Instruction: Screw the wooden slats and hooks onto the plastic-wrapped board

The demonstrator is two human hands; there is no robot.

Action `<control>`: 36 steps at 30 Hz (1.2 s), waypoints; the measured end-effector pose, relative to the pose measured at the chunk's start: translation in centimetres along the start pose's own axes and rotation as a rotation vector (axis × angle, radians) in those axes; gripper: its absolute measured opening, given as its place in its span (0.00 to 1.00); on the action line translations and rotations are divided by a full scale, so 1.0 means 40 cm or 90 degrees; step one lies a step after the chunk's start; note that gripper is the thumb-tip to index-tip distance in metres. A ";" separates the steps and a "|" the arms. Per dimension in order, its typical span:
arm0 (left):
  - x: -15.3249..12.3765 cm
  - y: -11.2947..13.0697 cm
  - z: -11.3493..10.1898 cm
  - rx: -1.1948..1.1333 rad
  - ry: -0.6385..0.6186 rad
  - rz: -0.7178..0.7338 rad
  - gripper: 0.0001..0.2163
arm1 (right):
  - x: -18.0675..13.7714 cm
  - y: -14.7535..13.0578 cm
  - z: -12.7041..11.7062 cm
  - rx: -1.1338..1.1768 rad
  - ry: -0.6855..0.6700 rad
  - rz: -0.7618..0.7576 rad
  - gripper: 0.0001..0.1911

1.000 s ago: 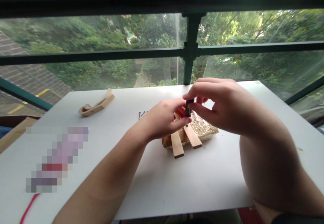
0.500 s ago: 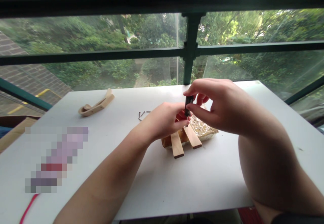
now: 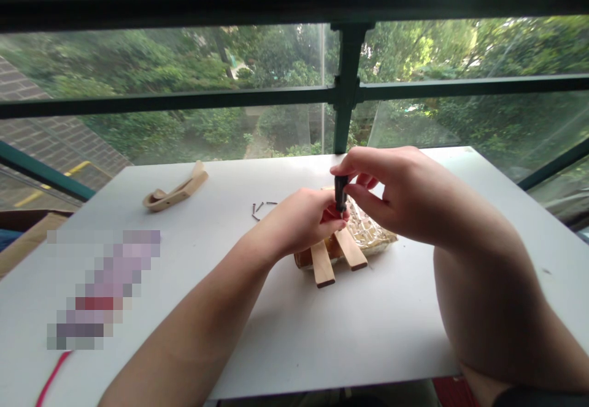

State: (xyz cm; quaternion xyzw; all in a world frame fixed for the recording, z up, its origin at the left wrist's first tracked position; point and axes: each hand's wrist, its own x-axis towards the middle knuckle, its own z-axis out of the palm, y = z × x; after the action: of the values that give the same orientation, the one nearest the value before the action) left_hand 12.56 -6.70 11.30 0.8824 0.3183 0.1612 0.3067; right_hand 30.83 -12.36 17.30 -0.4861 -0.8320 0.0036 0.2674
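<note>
My right hand (image 3: 391, 192) pinches a small black-handled screwdriver (image 3: 340, 192), held upright with its tip down. Below the tip lie two light wooden slats (image 3: 323, 266), side by side and slanting toward me. My left hand (image 3: 306, 217) curls around their upper part, with its thumb beside the screwdriver tip; the fingers hide how the slats join. Underneath is a brown package (image 3: 375, 235) with a shiny, crinkled plastic wrap. Several dark screws (image 3: 254, 209) lie on the table just left of my left hand.
A curved wooden piece (image 3: 175, 192) rests at the back left of the white table (image 3: 276, 333). In front of it is a blurred purple item (image 3: 105, 290) with a red cord (image 3: 53, 376). A cardboard box (image 3: 32, 241) stands beyond the left edge. Green-framed windows line the back.
The screwdriver has turned slightly in my right fingers, its top shifting a little left and down. My right thumb has lifted up along the handle. My left hand stays nearly in place.
</note>
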 end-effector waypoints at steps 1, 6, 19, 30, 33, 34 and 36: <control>0.000 -0.001 0.000 0.002 -0.002 -0.001 0.03 | 0.000 0.000 0.000 -0.001 0.000 0.000 0.13; 0.001 -0.001 -0.001 0.015 -0.004 -0.004 0.04 | 0.001 0.000 0.000 0.000 -0.002 -0.001 0.11; 0.002 0.003 0.005 0.040 0.003 -0.008 0.04 | -0.001 -0.007 -0.007 0.016 -0.010 0.005 0.06; 0.002 0.000 0.009 0.078 -0.018 0.004 0.03 | -0.001 -0.008 -0.006 0.016 -0.004 0.010 0.05; -0.001 0.002 0.003 0.069 -0.026 0.011 0.03 | -0.002 -0.008 -0.008 0.014 -0.001 0.012 0.05; -0.002 0.003 0.002 0.067 -0.027 0.011 0.03 | -0.003 -0.007 -0.008 0.014 0.000 0.011 0.05; -0.004 0.008 -0.001 0.067 -0.024 0.004 0.03 | -0.003 -0.007 -0.009 0.016 0.002 0.010 0.04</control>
State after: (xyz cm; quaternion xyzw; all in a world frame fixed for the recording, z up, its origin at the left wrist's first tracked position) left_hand 12.58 -6.97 11.51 0.9011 0.3179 0.1286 0.2654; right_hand 30.80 -12.68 17.62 -0.4894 -0.8274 0.0152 0.2750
